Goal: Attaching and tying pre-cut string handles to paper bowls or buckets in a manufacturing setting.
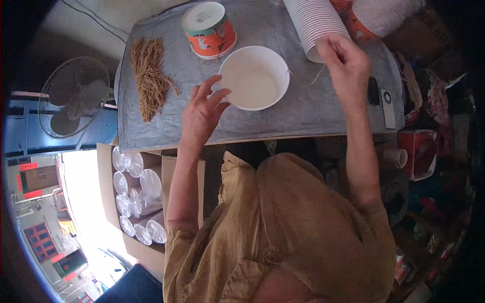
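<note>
White paper tub (256, 81) stood mouth-up at mid-worktop (313, 115), a tan fibre (288, 73) at its right rim. Left hand (201, 108) at the left rim, fingers parted and loose; contact couldn't be told. Right hand (348, 63) was by the mouth of the stacked tubs (316, 22), fingers curled; couldn't tell whether they pinched the pale strand (317, 76) just below. Judged best: steady the wall lightly, since squeezing would likely dent it; confirm the pinch before drawing on any strand. Twine bundle (147, 78) lay well left.
</note>
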Demonstrator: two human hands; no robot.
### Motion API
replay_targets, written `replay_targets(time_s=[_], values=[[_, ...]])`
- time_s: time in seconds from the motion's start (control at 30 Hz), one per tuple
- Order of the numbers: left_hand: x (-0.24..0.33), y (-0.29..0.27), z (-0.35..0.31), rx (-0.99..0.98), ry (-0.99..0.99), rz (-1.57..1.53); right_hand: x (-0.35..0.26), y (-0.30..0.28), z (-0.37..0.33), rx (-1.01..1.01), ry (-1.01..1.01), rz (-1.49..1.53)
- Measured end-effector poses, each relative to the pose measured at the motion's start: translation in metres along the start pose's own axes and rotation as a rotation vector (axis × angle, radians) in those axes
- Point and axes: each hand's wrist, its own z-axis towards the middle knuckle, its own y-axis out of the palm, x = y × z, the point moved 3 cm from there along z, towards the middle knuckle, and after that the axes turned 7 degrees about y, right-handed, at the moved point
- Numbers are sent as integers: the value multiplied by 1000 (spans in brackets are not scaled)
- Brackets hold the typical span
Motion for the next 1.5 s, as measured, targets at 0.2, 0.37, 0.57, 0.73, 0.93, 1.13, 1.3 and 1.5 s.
replay_targets(time_s=[0.2, 0.37, 0.57, 0.73, 0.93, 1.13, 1.3, 1.5], values=[[41, 8, 0, -60, 8, -152, -53, 57, -8, -446, -109, 259], [11, 2, 0, -117, -7, -221, 11, 80, -34, -661, 157, 132], [33, 23, -26, -117, -108, -487, 25, 74, -57, -810, 282, -18], [55, 31, -54, -51, -138, -478, 18, 60, -75, -933, 359, -36], [73, 34, -65, -21, -107, -462, 18, 59, -101, -968, 351, -68], [78, 38, -73, 28, -146, -521, 15, 67, -112, -909, 300, -49], [78, 39, -72, 9, -149, -530, 15, 65, -111, -913, 246, -124], [80, 39, -72, -30, -177, -542, 17, 65, -110, -954, 327, -147]])
